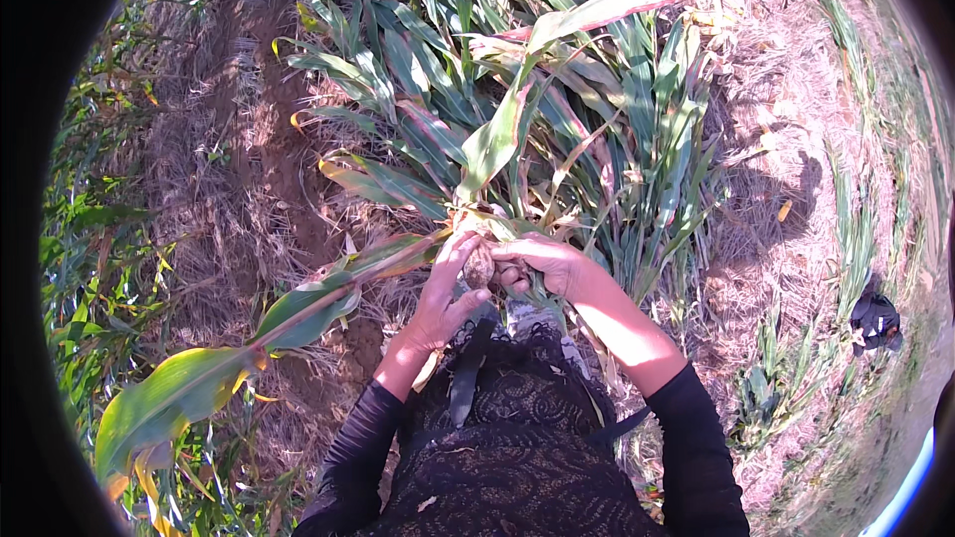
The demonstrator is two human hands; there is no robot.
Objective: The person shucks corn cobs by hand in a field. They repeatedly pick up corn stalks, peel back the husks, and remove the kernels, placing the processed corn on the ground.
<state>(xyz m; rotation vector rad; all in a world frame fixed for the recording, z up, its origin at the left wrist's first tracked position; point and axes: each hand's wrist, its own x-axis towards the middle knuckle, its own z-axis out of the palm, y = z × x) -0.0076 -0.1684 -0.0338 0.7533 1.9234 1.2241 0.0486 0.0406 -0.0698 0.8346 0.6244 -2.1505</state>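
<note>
In front of my body, both hands meet at a cut maize plant. My left hand (438, 302) wraps the left side of a small pale-brown, roundish piece (478, 267), which looks like the end of a maize ear. My right hand (548, 262) closes on its right side with bent fingers, at the pale husk (477, 224). From there a maize stalk (321, 302) with green and yellowing leaves slants down to the left. One long leaf (492, 136) rises beyond my hands. My palms and the held part's underside are hidden.
A large heap of cut maize stalks (418, 67) lies just beyond my hands. Dry straw (753, 239) covers the soil. Standing green plants (89, 291) line the left side. A yellow maize cob (784, 210) and a dark bag-like object (876, 322) lie at the right.
</note>
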